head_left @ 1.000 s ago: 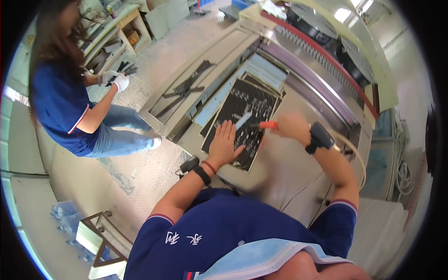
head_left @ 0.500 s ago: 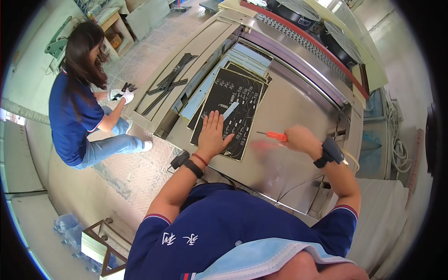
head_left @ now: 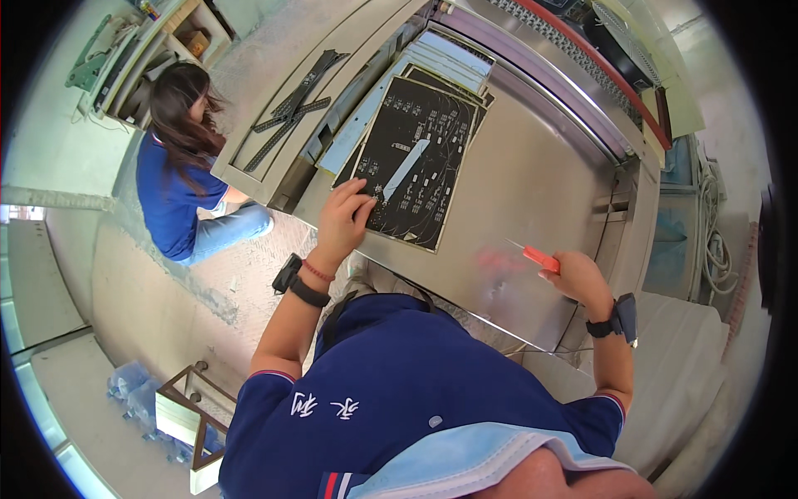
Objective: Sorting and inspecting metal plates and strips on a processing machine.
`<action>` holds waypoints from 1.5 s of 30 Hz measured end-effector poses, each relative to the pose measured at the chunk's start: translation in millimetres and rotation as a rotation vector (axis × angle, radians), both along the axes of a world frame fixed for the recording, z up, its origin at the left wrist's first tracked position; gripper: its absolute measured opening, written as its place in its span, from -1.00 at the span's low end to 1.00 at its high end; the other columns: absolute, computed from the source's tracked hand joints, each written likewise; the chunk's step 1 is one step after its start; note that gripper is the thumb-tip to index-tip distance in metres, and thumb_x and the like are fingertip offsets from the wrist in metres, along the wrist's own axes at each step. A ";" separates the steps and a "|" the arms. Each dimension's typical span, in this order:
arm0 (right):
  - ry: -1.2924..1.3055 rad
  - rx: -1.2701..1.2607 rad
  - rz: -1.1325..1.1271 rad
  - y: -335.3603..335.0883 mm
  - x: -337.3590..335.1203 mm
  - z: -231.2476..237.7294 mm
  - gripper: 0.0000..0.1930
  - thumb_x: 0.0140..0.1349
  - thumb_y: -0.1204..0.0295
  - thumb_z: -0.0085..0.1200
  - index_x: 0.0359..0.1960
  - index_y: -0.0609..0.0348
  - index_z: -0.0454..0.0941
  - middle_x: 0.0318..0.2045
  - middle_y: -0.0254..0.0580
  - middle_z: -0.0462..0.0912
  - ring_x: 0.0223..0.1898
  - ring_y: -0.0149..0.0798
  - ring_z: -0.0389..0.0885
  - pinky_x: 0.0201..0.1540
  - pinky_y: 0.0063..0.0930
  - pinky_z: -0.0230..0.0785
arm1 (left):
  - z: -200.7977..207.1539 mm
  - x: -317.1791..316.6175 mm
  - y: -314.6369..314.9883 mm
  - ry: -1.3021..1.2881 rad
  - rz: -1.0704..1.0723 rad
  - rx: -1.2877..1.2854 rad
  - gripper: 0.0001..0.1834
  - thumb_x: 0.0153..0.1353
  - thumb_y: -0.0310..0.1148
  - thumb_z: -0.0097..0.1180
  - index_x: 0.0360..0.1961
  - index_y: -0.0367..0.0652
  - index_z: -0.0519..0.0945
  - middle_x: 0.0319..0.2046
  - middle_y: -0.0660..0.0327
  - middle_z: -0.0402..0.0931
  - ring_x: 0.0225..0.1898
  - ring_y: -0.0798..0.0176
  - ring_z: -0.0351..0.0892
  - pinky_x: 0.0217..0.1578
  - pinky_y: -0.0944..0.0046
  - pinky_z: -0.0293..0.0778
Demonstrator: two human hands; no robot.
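Note:
My right hand [head_left: 582, 279] grips a small screwdriver [head_left: 543, 259] by its red handle, its thin shaft pointing left and away over the bare metal surface. The fingertips of my left hand [head_left: 343, 218] rest on the near-left edge of a black circuit-board panel [head_left: 420, 125]. That hand's fingers are bent, with thumb and forefinger apart, and it holds nothing that I can see. The panel, printed with white marks and carrying a pale blue slanted strip [head_left: 406, 170], lies on top of several stacked panels. Light-blue sheets [head_left: 366, 108] show beneath and behind it.
Black perforated strips [head_left: 291, 112] lie crossed on the machine's left ledge. Rollers [head_left: 532, 79] and a red edge bar [head_left: 582, 58] run along the far side. A co-worker [head_left: 179, 175] in a blue shirt is low down at the left, hands hidden behind the ledge.
My left hand has gone from lying flat on the panel to bent fingertips at its left edge. My right hand and the screwdriver have moved right and nearer. The co-worker has crouched lower.

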State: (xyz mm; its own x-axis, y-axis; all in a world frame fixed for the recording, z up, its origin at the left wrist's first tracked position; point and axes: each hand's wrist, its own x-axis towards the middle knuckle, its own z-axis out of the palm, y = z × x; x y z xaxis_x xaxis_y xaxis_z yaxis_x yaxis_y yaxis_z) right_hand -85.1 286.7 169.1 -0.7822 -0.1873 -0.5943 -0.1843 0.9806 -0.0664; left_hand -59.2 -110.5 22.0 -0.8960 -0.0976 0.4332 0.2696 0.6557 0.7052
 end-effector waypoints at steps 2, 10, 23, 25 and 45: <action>0.003 0.002 0.005 -2.7 -0.1 0.6 -0.68 0.09 0.16 0.20 -0.41 0.22 0.59 -0.46 0.05 0.61 -0.36 0.13 0.56 -0.29 -0.10 0.38 | -3.4 10.0 -7.6 0.017 -0.002 -0.058 -0.88 0.01 -0.45 0.29 -0.44 -0.25 0.61 -0.11 0.04 0.57 -0.01 -0.04 0.51 -0.02 0.13 0.45; -0.138 -0.036 0.156 -35.2 -3.1 -14.4 -0.68 0.12 0.17 0.18 -0.38 0.22 0.55 -0.49 0.05 0.59 -0.39 0.13 0.54 -0.31 -0.12 0.35 | -8.0 12.9 1.0 0.059 -0.006 -0.161 -0.76 -0.03 -0.37 0.34 -0.32 -0.20 0.60 -0.04 0.04 0.54 0.04 -0.05 0.48 0.05 0.06 0.40; -0.044 -0.168 0.440 -111.4 -30.7 -18.2 -0.70 0.15 0.22 0.09 -0.55 0.22 0.56 -0.61 0.05 0.57 -0.52 0.11 0.56 -0.44 -0.11 0.41 | -26.8 -18.1 36.9 -0.160 -0.250 -0.491 -0.42 0.20 -0.09 0.09 0.20 -0.12 0.40 0.30 0.02 0.18 0.37 -0.03 0.04 0.35 -0.05 -0.09; -0.041 -0.070 0.413 -112.6 -42.4 -30.0 -0.69 0.15 0.22 0.08 -0.59 0.22 0.56 -0.63 0.05 0.55 -0.53 0.10 0.56 -0.43 -0.12 0.42 | -25.4 -19.4 36.5 -0.161 -0.235 -0.461 -0.48 0.23 -0.20 0.06 0.20 -0.12 0.40 0.29 0.02 0.20 0.36 -0.02 0.06 0.35 -0.04 -0.06; 0.520 -0.394 -0.357 272.1 -92.9 42.0 -0.77 0.18 0.38 0.10 -0.17 0.22 0.51 -0.57 -0.41 0.43 -0.63 -0.48 0.31 -0.59 -0.48 0.22 | -23.6 -36.5 41.5 -0.149 -0.249 -0.291 -0.54 0.15 -0.57 -0.02 0.13 -0.29 0.40 0.13 -0.01 0.40 0.24 -0.06 0.30 0.29 -0.07 0.11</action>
